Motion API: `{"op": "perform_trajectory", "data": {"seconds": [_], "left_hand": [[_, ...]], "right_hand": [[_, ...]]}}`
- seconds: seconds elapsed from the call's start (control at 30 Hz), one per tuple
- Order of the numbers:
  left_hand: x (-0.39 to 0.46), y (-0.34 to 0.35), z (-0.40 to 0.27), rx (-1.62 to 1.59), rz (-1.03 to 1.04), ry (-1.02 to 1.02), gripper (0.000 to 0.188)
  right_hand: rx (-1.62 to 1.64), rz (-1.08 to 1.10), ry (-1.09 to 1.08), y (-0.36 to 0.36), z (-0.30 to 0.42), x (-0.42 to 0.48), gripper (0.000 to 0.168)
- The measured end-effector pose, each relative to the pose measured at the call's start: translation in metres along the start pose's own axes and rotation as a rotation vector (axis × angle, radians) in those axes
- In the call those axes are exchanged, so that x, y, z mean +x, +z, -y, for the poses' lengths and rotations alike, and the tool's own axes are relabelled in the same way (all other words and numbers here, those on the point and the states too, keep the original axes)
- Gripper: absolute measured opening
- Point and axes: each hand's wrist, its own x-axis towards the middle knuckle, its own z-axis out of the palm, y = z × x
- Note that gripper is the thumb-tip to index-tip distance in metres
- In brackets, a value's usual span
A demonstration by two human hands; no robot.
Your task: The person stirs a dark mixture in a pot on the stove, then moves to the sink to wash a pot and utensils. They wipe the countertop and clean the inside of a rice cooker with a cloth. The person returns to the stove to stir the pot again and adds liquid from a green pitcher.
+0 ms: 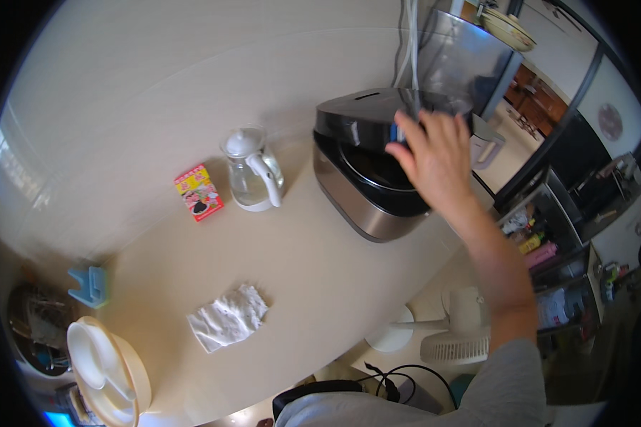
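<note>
My right hand is at the front of the dark lid of a rice cooker, its fingers spread apart over the lid. The lid stands partly raised above the bronze-coloured body, and a dark round inner pot shows in the gap. My hand covers the lid's right front part, so the exact contact is hidden. My left hand is out of view. Left of the cooker, a glass pitcher with a white lid and handle holds clear liquid. Beside it is a small red and yellow printed box.
A crumpled white cloth lies on the beige countertop. At the left are a light blue plastic holder and a cream basin with a white ladle-like scoop. A white fan stands below the counter's edge.
</note>
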Motion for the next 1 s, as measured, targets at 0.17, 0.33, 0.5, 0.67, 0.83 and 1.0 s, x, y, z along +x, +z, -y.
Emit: {"op": "perform_trajectory", "data": {"seconds": [0.17, 0.33, 0.5, 0.67, 0.83, 1.0], "left_hand": [[0.034, -0.014, 0.006, -0.063, 0.045, 0.120, 0.033], [0.064, -0.026, 0.008, 0.159, 0.047, 0.234, 0.029], [0.066, -0.018, 0.031, 0.210, 0.061, 0.222, 0.026], [0.064, -0.018, 0.043, 0.223, 0.133, 0.222, 0.020], [0.068, -0.026, 0.041, 0.347, 0.250, 0.290, 0.016], [0.077, -0.033, 0.045, 0.509, 0.372, 0.376, 0.015]], "right_hand": [[0.018, 0.111, 0.149, 0.006, 0.038, -0.077, 0.054], [0.096, 0.121, 0.309, 0.023, 0.060, -0.106, 0.057], [0.170, 0.055, 0.409, 0.030, 0.072, -0.112, 0.058], [0.182, 0.210, 0.433, 0.024, 0.079, -0.113, 0.063], [0.488, 0.247, 0.412, -0.029, 0.145, -0.179, 0.068], [0.684, 0.790, 0.578, -0.155, 0.196, -0.384, 0.043]]}}
